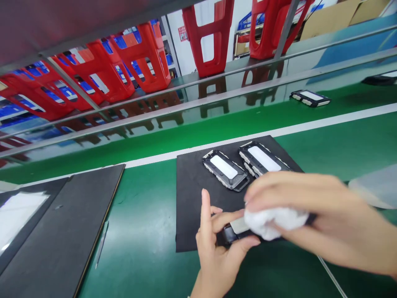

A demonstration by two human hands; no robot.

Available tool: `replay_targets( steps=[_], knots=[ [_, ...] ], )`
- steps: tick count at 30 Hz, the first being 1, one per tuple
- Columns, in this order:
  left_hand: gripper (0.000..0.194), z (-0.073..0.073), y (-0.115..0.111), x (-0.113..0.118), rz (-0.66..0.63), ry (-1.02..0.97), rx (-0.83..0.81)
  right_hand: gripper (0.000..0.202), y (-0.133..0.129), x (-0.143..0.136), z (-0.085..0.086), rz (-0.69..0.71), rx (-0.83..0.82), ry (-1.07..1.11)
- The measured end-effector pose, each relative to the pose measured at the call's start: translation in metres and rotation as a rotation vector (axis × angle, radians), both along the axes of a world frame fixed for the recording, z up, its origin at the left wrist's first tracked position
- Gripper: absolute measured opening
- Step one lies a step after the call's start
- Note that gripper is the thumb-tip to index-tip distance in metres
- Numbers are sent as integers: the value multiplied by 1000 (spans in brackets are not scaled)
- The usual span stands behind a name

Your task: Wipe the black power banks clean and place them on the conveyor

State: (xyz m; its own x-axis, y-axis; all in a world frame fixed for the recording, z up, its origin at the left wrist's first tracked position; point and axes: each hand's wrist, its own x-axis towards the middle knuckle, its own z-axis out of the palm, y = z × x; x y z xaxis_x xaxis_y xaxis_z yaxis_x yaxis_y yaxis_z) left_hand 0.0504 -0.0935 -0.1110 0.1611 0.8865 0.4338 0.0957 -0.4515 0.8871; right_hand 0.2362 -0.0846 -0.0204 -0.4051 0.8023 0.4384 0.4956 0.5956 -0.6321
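My left hand grips the near end of a black device with a light-coloured side strip, its index finger raised. Pressed against the device is a crumpled white cloth, held in my right hand, which is blurred and covers much of the device. Behind my hands, two black devices with white panels lie on the black mat: one at the left, and another at the right, partly hidden by my right hand.
Another device lies on the green strip at the back right. A pen rests beside a dark board with white sheets at the left. Red plastic stools stand beyond the metal rails.
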Motion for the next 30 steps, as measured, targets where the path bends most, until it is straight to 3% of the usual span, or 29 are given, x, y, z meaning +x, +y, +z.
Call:
replay_targets(
  steps=[2,4,8,10,15,17,20,23,25,28,30],
  knots=[
    [88,0,0,1,16,-10,-5,29,1,-6,-2,120,-81,-12],
    [88,1,2,2,41,-10,4,24,4,0,-7,114,-173,5],
    [87,2,5,4,67,-22,-5,22,3,24,-15,-299,2,-76],
    [85,2,7,7,84,-42,-33,23,-5,23,-17,-381,135,-139],
    [80,1,10,8,8,-52,18,23,-25,-17,-27,-119,372,-213],
    [79,1,10,6,11,-48,30,24,-24,-24,-33,-80,445,-245],
    [83,3,9,5,64,-22,3,22,-20,-13,-34,-246,485,-293],
    [86,4,8,6,84,0,-18,22,-17,-4,-24,-461,439,-308],
    [86,3,7,6,74,-3,0,24,-18,-10,-17,-375,416,-270],
    [81,2,6,7,45,-25,69,29,-19,-27,-12,-119,392,-197],
    [82,2,4,6,41,-15,82,30,-16,-27,-13,-79,355,-191]
  ],
)
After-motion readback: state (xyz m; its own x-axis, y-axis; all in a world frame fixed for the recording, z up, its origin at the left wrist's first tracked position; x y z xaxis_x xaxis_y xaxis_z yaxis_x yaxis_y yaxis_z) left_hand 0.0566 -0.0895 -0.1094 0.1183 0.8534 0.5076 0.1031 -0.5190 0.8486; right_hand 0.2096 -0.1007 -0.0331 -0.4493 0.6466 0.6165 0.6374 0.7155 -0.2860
